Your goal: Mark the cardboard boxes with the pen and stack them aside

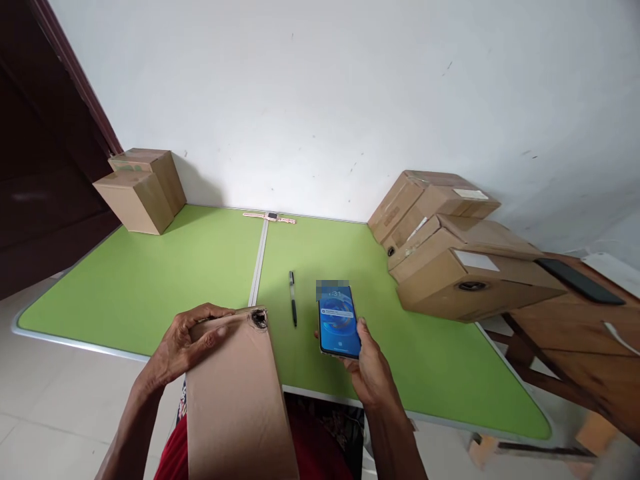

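Note:
My left hand (187,340) grips the top left edge of a brown cardboard box (235,400) that rests against my lap and the near edge of the green table (150,280). The box has a small round hole at its upper corner. My right hand (367,367) holds a smartphone (339,320) with a lit blue screen just above the table, thumb on its right side. A black pen (293,298) lies on the table between the box and the phone.
Two cardboard boxes (143,190) stand at the table's far left corner. A pile of several boxes (450,247) sits at the far right. A wristwatch (270,217) lies flat by the wall. A wooden surface (585,313) with a dark phone (580,280) stands at right.

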